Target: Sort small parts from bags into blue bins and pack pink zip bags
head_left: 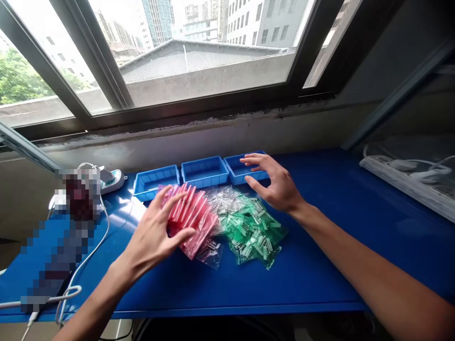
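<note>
My left hand [159, 229] is open, fingers spread, over the left edge of a fanned pile of pink-red plastic bags [195, 215]; whether it touches them I cannot tell. Open as well, my right hand [275, 182] is raised near the right blue tray, with nothing in it. Below it lies a heap of green plastic bags [250, 229] with small pale and metallic pieces inside. Clear plastic bags [225, 199] lie between the two colours, and one pokes out under the pink ones.
Behind the bags stand three blue plastic trays: left [156, 177], middle [205, 173] and right [238, 177]. A power strip [113, 180] and white cables [104, 227] lie at left, beside a blurred-out patch. Another white strip [405, 182] sits far right. A window rises behind the blue table [320, 284].
</note>
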The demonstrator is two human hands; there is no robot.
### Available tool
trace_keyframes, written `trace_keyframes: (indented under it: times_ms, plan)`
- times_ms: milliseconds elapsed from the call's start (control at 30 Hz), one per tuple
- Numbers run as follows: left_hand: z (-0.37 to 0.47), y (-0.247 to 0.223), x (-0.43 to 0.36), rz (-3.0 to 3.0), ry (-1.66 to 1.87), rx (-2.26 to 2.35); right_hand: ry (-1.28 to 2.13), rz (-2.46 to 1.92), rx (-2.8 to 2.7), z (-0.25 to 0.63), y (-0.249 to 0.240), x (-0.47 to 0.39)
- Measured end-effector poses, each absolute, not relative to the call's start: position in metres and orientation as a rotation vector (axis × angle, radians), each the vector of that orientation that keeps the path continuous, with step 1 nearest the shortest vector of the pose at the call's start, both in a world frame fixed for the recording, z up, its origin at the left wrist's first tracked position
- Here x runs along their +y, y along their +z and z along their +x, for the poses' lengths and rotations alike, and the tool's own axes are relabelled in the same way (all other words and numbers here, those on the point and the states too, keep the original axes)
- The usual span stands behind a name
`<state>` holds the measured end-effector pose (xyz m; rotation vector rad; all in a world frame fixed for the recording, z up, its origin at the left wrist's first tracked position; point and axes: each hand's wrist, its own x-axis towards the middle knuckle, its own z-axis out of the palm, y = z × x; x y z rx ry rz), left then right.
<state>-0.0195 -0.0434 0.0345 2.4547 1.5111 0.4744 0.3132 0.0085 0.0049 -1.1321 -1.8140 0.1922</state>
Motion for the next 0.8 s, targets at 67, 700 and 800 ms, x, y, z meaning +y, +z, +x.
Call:
trace_keyframes:
  times_ms: [67, 700, 800]
  plan:
    - [-0.013, 0.026, -0.047, 2.504, 0.335, 1.456, 0.193, -1.147, -1.819, 0.316, 0.005, 0.010]
    - [-0.013, 0.051, 0.041, 2.423, 0.412, 1.548, 0.159, -1.433, -2.007, 0.333, -0.017, 0.034]
    - [-0.003, 0.037, 0.063, 2.462, 0.244, 1.534, 0.145, -1.442, -1.991, 0.332, -0.017, 0.035]
